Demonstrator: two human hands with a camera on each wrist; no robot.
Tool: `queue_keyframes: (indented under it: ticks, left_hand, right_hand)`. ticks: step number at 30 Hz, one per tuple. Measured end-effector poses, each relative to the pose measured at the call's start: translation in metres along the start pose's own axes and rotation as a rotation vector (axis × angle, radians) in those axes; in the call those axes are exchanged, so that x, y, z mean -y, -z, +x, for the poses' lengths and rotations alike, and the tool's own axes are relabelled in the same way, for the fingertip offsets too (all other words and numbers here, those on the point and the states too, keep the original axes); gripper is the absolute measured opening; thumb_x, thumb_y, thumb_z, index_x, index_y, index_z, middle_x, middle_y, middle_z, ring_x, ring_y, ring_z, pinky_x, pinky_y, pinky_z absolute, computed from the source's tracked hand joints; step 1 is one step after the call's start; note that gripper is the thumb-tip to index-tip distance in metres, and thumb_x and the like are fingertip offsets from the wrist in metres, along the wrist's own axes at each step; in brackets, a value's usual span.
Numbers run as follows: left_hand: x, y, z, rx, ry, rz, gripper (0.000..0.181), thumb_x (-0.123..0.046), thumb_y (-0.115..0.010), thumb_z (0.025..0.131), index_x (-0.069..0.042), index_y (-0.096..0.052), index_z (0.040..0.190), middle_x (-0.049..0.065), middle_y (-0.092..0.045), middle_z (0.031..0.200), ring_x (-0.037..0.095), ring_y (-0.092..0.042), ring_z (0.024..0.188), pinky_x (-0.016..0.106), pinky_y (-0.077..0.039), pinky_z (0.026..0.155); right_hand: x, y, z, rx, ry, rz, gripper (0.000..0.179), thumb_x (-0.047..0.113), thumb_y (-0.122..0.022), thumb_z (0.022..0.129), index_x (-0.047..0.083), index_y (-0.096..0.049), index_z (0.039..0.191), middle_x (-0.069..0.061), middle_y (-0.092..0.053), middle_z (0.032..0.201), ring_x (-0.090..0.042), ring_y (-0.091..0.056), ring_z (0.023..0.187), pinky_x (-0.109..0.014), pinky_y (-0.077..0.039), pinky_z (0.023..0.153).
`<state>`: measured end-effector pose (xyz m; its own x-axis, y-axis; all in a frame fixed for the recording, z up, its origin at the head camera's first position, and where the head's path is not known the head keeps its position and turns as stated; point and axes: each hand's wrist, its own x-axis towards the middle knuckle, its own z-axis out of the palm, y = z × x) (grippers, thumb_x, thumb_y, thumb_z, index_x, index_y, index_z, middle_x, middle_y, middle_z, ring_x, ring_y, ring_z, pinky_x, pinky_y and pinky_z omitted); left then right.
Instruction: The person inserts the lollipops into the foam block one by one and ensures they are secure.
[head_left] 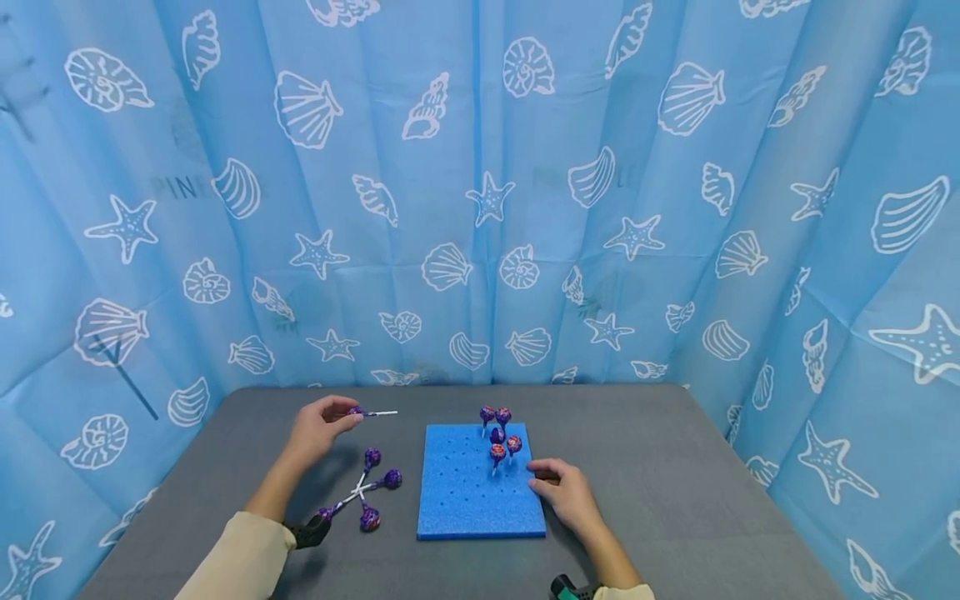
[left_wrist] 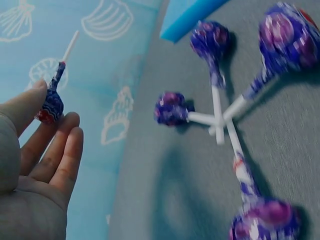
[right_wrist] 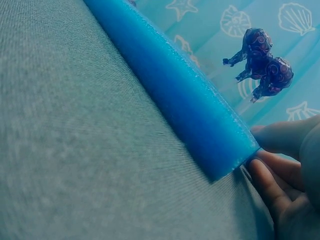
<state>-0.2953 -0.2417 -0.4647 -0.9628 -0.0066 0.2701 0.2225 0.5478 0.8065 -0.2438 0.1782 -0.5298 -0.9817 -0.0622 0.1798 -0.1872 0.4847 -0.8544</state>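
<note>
My left hand is raised over the left side of the table. Its thumb and fingers pinch a lollipop by the purple-wrapped head, and the white stick points away from the palm. Below it, several more purple lollipops lie with their sticks crossed. At the right edge of a blue foam board, my right hand holds the side with thumb and bent fingers; the right wrist view shows them right at the foam's edge. Several lollipops stand upright in the board's far right part.
Rows of small holes dot the board's top. A grey cloth covers the table. Behind and to the right hangs a blue curtain printed with white shells and starfish, reaching down to the table's back edge.
</note>
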Motion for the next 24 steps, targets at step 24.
queue_keyframes:
  ticks: [24]
  left_hand:
    - [-0.033, -0.050, 0.006, -0.016, 0.028, -0.212, 0.032, -0.016, -0.073, 0.089, -0.003, -0.067, 0.117, 0.015, -0.066, 0.112, 0.030, -0.064, 0.102, 0.035, -0.054, 0.079]
  right_hand:
    - [0.001, 0.000, 0.000, -0.001, -0.005, 0.000, 0.019, 0.000, -0.070, 0.087, 0.004, -0.071, 0.106, -0.008, -0.068, 0.105, -0.025, -0.064, 0.096, -0.042, -0.055, 0.085]
